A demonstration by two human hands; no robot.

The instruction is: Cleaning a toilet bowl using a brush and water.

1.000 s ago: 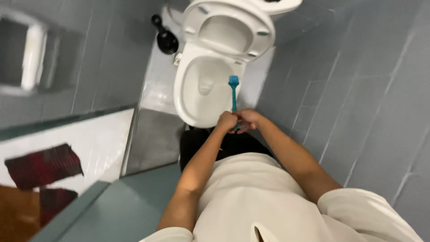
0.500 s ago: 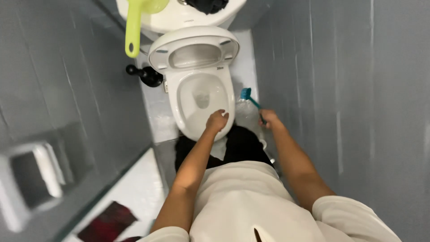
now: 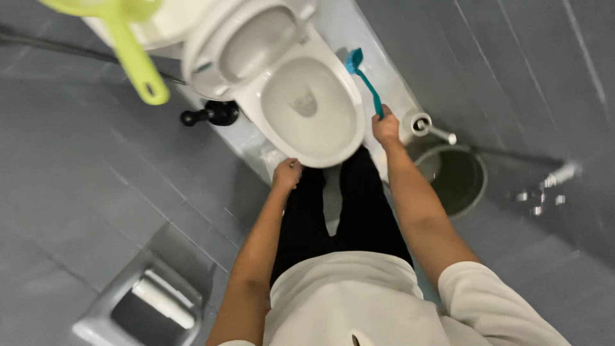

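teal brush (image 3: 362,80) lifted beside bowl (image 3: 314,106)

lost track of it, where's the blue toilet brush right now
In the head view the blue toilet brush is in the right hand, its head raised just outside the toilet bowl's right rim.

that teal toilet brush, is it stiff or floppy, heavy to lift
The teal brush looks stiff: its thin handle stays straight, held out from one end. Probably light, since the right hand alone holds it up. Possibly slippery; wetness can't be judged.
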